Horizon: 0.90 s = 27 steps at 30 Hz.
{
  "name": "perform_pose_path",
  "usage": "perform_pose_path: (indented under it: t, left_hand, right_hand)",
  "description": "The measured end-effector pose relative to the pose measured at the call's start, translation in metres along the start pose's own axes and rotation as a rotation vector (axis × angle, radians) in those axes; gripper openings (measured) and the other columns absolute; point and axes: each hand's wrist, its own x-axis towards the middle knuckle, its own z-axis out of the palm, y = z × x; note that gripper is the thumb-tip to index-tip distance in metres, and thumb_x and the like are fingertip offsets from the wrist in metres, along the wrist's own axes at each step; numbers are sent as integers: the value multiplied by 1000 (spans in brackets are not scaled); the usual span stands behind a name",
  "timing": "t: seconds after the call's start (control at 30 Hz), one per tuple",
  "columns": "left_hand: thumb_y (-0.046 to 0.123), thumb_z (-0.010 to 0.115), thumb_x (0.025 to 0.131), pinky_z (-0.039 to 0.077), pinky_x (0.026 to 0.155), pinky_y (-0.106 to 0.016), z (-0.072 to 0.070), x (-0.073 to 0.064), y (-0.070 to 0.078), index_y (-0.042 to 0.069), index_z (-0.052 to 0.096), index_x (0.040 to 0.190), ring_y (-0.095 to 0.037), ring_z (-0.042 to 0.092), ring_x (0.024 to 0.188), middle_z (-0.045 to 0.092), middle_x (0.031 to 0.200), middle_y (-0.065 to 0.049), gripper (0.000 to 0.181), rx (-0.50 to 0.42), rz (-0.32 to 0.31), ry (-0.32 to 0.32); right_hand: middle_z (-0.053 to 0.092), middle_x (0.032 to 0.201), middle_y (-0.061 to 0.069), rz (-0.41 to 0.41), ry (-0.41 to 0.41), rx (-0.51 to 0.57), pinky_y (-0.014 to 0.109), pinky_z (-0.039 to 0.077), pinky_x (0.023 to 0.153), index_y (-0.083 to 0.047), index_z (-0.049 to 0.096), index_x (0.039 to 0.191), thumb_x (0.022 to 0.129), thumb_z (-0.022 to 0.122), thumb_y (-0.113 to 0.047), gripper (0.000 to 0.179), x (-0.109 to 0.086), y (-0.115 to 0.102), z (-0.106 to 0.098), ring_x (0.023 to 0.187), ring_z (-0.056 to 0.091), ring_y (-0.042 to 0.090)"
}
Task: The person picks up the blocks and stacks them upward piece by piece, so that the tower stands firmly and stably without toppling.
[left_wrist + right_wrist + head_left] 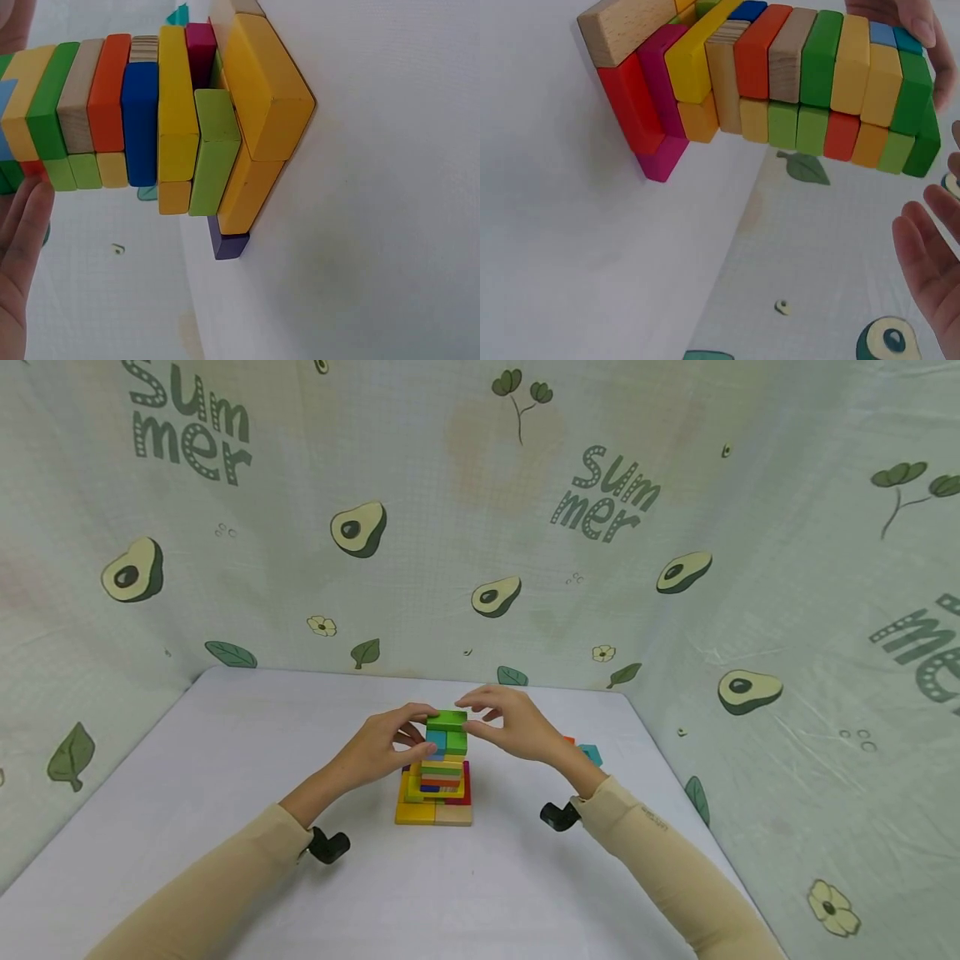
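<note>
A tower of coloured wooden blocks (pixel 442 771) stands upright on the table, wider at its base than above. A green block (pixel 447 720) lies on top, with blue and green ones just beneath. My left hand (pixel 378 742) is at the upper left side, its thumb beside the blue blocks and fingers near the top. In the right wrist view the left thumb (pixel 924 31) touches the upper blocks. My right hand (pixel 517 722) hovers by the upper right side with fingers loosely bent and nothing in them; the right wrist view shows these fingers (pixel 909 244) apart from the tower.
Behind the right wrist lie a teal block (pixel 591 753) and a bit of orange, partly hidden by the arm. The white table (pixel 300 902) meets a hanging printed cloth (pixel 420 610) at the back and sides. A small black camera (pixel 330 846) sits at each wrist.
</note>
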Motion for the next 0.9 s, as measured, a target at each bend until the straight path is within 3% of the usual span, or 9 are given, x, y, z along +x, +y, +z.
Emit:
perform_pose_path:
  t: [0.27,0.53,0.73,0.9]
  left_hand:
    - [34,79,99,62,93,-34,0,0,-1,22,57,147,-12,70,100,70,130,-2,54,2,-1,1]
    - [34,79,98,63,92,-35,0,-1,-1,22,57,147,-13,70,101,70,128,-2,55,9,-8,4]
    - [34,79,98,62,93,-35,0,0,-2,23,57,147,-13,70,101,70,129,-1,54,9,-23,-2]
    - [34,79,99,62,93,-34,0,1,0,23,57,147,-13,70,102,70,129,-1,54,13,-23,-8]
  right_hand:
    - [70,133,7,123,39,-112,41,63,92,-13,71,136,98,79,-15,39,-49,36,-31,114,69,25]
    - [69,130,16,273,-2,-110,56,61,91,-2,70,135,95,80,-4,41,-111,98,-33,114,66,43]
    - [66,128,23,340,-52,-185,53,60,92,3,71,131,93,80,-4,39,-127,130,-27,110,66,41]
    - [66,126,21,405,-104,-242,57,55,101,1,72,132,94,77,-4,38,-130,139,-23,114,64,37]
